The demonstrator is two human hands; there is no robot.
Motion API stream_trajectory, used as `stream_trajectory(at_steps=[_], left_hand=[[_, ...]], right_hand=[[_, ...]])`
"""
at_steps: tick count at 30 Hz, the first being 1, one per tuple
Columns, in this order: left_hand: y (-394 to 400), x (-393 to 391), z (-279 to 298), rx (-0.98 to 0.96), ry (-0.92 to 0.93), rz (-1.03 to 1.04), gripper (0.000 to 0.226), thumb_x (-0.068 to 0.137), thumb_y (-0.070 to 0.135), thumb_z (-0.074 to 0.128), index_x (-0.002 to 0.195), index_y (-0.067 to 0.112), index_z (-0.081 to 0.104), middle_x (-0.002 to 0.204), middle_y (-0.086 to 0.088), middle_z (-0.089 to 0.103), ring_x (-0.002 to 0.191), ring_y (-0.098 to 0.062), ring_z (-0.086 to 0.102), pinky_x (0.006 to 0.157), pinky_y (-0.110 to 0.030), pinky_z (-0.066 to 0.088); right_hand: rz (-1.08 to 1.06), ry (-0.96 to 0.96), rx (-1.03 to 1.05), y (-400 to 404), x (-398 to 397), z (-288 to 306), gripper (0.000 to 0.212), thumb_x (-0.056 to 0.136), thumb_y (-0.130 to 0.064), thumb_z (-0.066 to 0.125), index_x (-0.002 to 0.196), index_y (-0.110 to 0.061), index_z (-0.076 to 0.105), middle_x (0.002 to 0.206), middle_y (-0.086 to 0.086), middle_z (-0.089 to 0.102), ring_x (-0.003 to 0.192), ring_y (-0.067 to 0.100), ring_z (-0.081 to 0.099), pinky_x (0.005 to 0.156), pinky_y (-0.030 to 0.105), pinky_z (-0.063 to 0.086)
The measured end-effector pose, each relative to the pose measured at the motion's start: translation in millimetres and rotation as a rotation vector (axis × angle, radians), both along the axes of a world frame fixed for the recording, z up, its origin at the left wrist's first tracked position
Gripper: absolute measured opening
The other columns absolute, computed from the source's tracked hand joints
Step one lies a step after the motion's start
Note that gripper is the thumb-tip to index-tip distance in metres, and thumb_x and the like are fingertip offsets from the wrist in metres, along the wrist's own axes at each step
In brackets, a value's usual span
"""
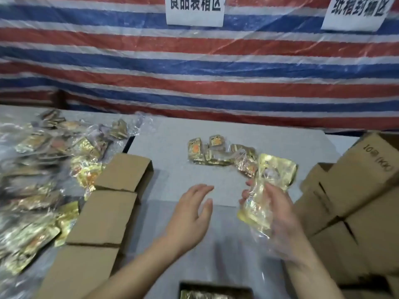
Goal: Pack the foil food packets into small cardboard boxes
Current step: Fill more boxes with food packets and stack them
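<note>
Right hand [278,212] grips a clear plastic bag of gold foil packets [267,186], fingers curled round its lower part, holding it up above the surface [172,147] at right of centre. Left hand [190,214] hovers just beside it, fingers straight and spread, holding nothing. The bag is crinkled and shiny, its packets yellow-gold with faint print. Farther off, a small cluster of loose packets [218,153] lies on the surface, gold with orange marks. A large heap of packets in clear wrap [43,173] covers the left side. Three small cardboard boxes [108,212] stand in a row between that heap and the hands. At the near edge an open box [216,288] shows gold packets inside. More cardboard boxes [354,201] are stacked at the right. The surface is pale grey. Behind it hangs a red, white and blue striped tarp [194,72] with two white paper signs [194,9] bearing black characters.
</note>
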State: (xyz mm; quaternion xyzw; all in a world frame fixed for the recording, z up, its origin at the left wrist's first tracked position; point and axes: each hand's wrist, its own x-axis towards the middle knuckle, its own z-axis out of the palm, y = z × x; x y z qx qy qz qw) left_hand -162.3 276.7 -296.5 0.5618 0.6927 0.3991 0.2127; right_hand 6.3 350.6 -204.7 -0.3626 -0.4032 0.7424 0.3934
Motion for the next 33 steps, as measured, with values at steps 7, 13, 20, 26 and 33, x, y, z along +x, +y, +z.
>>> stream_trajectory(at_steps=[7, 13, 20, 26, 33], left_hand=[[-108.8, -4.8, -118.6, -0.478, -0.119, -0.023, 0.053, 0.097, 0.049, 0.048, 0.145, 0.028, 0.038, 0.144, 0.017, 0.037, 0.133, 0.002, 0.036, 0.111, -0.011, 0.023], [-128.3, 17.1, -138.3, -0.473, -0.451, 0.036, 0.025, 0.101, 0.035, 0.048, 0.092, 0.016, 0.064, 0.089, 0.007, 0.066, 0.088, -0.009, 0.061, 0.093, -0.036, 0.047], [-124.9, 5.4, -127.3, -0.464, -0.505, 0.051, 0.038, 0.102, 0.036, 0.040, 0.093, 0.006, 0.062, 0.084, -0.002, 0.062, 0.080, -0.007, 0.057, 0.083, -0.026, 0.046], [-124.3, 6.3, -124.0, -0.509, -0.375, -0.065, 0.036, 0.105, 0.034, 0.037, 0.103, 0.010, 0.063, 0.100, -0.003, 0.066, 0.094, -0.009, 0.060, 0.087, -0.018, 0.043], [-118.9, 18.6, -130.4, -0.508, -0.338, -0.069, 0.036, 0.105, 0.035, 0.036, 0.101, 0.008, 0.060, 0.100, -0.007, 0.066, 0.098, -0.017, 0.060, 0.089, -0.026, 0.044]], right_hand=[[0.161, -0.589, 0.313, -48.7, 26.9, -81.6, 0.030, 0.078, -0.018, 0.075, 0.107, -0.022, 0.070, 0.089, -0.005, 0.075, 0.076, 0.013, 0.066, 0.068, 0.023, 0.050], [0.954, -0.810, 0.611, -94.5, 15.3, -122.0, 0.035, 0.080, -0.027, 0.056, 0.109, -0.042, 0.068, 0.109, -0.018, 0.067, 0.096, -0.006, 0.063, 0.078, 0.008, 0.044], [1.213, -0.881, 0.764, -93.8, -2.6, -148.7, 0.023, 0.083, -0.016, 0.053, 0.104, -0.027, 0.057, 0.101, -0.003, 0.063, 0.095, 0.015, 0.059, 0.089, 0.032, 0.048], [1.378, -1.187, 0.913, -81.0, 9.8, -178.9, 0.025, 0.093, -0.018, 0.054, 0.118, -0.017, 0.058, 0.116, 0.012, 0.064, 0.106, 0.032, 0.060, 0.087, 0.039, 0.046], [1.543, -1.458, 1.224, -104.4, -12.1, -222.2, 0.044, 0.101, -0.006, 0.038, 0.144, 0.001, 0.035, 0.130, 0.028, 0.054, 0.107, 0.047, 0.061, 0.078, 0.051, 0.046]])
